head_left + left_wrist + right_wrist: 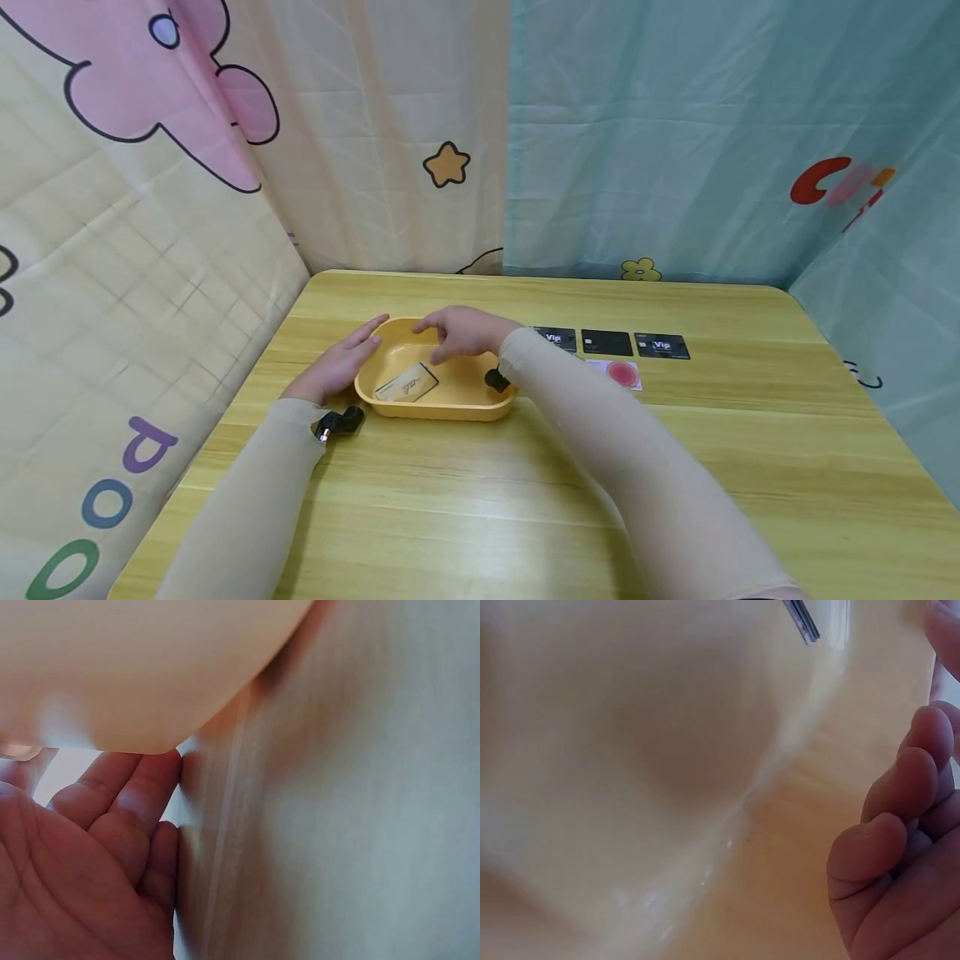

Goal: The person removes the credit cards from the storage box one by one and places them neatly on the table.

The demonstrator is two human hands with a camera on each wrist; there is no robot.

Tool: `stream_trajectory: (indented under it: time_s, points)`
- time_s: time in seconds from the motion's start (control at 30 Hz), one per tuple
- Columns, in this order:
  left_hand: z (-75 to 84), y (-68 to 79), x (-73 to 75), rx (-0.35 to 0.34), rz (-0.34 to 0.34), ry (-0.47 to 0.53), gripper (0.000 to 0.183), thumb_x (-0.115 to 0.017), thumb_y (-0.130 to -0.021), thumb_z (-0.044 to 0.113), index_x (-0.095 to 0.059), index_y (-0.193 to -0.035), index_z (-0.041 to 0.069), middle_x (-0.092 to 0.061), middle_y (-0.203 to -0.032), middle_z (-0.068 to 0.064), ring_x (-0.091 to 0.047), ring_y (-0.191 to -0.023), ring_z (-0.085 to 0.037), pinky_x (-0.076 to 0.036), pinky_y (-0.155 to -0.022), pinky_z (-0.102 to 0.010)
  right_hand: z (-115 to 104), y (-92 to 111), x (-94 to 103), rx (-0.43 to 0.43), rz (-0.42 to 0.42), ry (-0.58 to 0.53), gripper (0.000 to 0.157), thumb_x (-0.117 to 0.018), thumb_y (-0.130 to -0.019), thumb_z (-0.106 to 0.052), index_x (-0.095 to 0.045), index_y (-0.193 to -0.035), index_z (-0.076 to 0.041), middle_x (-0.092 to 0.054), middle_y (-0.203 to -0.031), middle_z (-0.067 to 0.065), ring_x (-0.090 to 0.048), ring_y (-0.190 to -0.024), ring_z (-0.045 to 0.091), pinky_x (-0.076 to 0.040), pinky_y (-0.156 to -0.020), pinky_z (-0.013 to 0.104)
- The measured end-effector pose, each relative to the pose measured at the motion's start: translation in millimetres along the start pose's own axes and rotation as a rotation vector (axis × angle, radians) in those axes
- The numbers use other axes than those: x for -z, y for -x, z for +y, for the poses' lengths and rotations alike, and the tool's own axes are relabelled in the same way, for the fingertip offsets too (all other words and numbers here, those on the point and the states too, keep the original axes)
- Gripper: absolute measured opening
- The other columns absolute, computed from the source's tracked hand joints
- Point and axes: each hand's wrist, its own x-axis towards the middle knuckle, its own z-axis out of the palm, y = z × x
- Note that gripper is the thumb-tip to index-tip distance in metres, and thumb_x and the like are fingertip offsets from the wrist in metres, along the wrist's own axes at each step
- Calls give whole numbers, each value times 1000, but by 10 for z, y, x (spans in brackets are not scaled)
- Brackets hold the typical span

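Observation:
An orange plastic basin stands on the table, with a pale gold card lying tilted in its left part. Against the basin's left end rests my left hand, its fingers extended along the outer wall and the thumb near the rim. The left wrist view shows those fingers beside the basin's wall. Over the inside of the basin hovers my right hand, index finger and thumb spread apart with nothing seen between them. Its other fingers curl loosely in the right wrist view.
Right of the basin, a row of black cards lies on the wooden table. In front of the row is a white card with a pink-red circle, partly behind my right forearm. Patterned curtains hang behind the table.

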Motion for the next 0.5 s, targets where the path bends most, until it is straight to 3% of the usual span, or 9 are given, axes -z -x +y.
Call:
stream_trajectory:
  time_s: [0.27,0.5]
  points:
    - [-18,-13,4,-24,8,0,62,-34,-113,56,-17,-169,39,-17,-177,-15,-23,-159,-48,-21,-127,-67,82,-72,-92,20,-34,38,61,-83,-91,-20,-62,-149,-21,-59,-81,2,-53,-71,15,-43,-62,26]
    - [-11,-3,-6,-29,2,18,60,-34,-114,53,-17,-169,40,-17,-177,-15,-26,-158,-46,-24,-127,-65,98,-74,-112,30,-78,76,66,-85,-90,-22,-60,-151,-20,-63,-85,2,-56,-74,14,-46,-65,26]
